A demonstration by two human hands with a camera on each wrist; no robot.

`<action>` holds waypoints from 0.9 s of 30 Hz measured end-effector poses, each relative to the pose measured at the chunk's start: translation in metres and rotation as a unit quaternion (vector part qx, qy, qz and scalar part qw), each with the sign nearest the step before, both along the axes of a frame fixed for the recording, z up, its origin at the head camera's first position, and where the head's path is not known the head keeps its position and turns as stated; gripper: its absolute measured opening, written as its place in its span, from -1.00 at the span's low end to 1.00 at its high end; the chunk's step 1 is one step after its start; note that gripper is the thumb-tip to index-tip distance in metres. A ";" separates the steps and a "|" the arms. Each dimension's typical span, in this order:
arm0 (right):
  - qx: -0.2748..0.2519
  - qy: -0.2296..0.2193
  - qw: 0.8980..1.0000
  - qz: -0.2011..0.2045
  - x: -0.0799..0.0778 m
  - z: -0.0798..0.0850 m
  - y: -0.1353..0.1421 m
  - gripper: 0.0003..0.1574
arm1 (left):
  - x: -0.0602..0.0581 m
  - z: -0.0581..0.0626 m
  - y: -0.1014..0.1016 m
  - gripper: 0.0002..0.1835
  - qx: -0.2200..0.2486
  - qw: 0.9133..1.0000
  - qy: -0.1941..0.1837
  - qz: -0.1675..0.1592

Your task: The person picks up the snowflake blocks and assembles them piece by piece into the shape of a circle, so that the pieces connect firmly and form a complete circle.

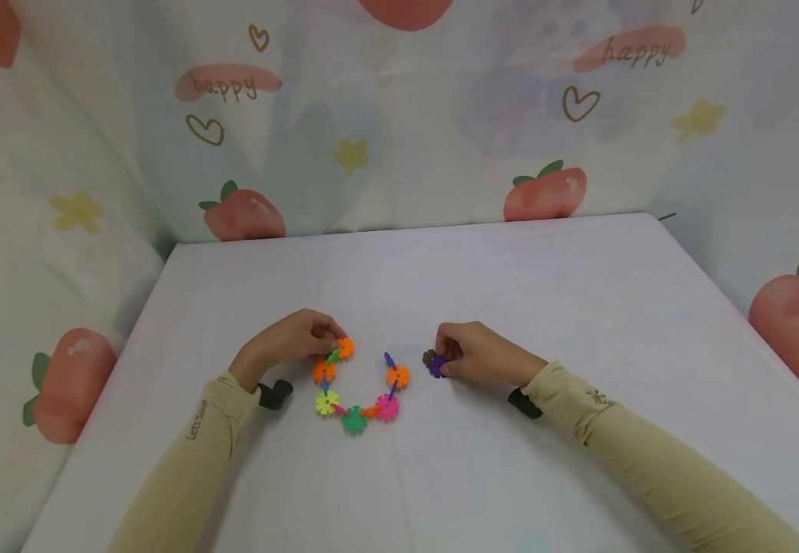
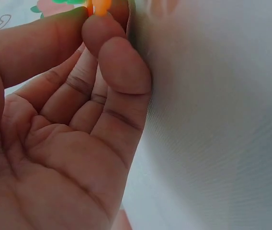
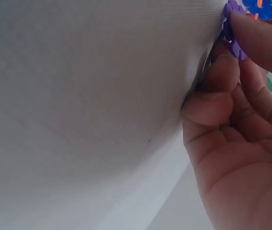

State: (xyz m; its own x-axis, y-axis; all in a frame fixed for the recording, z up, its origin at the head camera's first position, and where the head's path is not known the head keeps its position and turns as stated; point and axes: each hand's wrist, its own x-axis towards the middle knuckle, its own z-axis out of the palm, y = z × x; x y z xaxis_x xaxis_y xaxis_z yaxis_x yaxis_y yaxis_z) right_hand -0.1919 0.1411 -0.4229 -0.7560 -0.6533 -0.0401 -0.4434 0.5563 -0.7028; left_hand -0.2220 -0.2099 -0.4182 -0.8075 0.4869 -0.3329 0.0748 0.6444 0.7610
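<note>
A U-shaped chain of notched plastic snowflake discs in several colours lies on the white table, its green disc (image 1: pixel 354 420) at the bottom of the curve. At the chain's upper left end, my left hand (image 1: pixel 305 336) pinches an orange snowflake disc (image 1: pixel 346 348) between thumb and fingers; a bit of it shows in the left wrist view. To the right of the chain, apart from it, my right hand (image 1: pixel 477 353) pinches a purple snowflake disc (image 3: pixel 233 31). Beside that disc is a dark brown one (image 1: pixel 429 357); whether the two are joined I cannot tell.
The chain's other end is a blue disc (image 1: pixel 389 359) seen edge-on, above an orange disc (image 1: pixel 398 376). Behind the white table (image 1: pixel 510 276) hangs a curtain (image 1: pixel 427 138) printed with fruit and hearts. Dark wrist devices (image 1: pixel 276 395) sit under both sleeves.
</note>
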 end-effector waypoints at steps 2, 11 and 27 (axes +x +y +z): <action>-0.004 -0.009 1.000 -0.012 -0.001 0.000 -0.001 -0.75 | 0.001 -0.001 -0.001 -0.75 0.002 1.000 0.005 -0.001; -0.037 -0.062 0.996 -0.056 -0.014 -0.001 -0.003 -0.88 | 0.005 0.001 0.000 -0.76 0.010 1.000 0.009 0.016; -0.109 -0.134 0.981 -0.093 -0.028 -0.001 -0.035 -0.94 | 0.010 -0.006 0.003 -0.77 0.025 0.999 0.027 0.036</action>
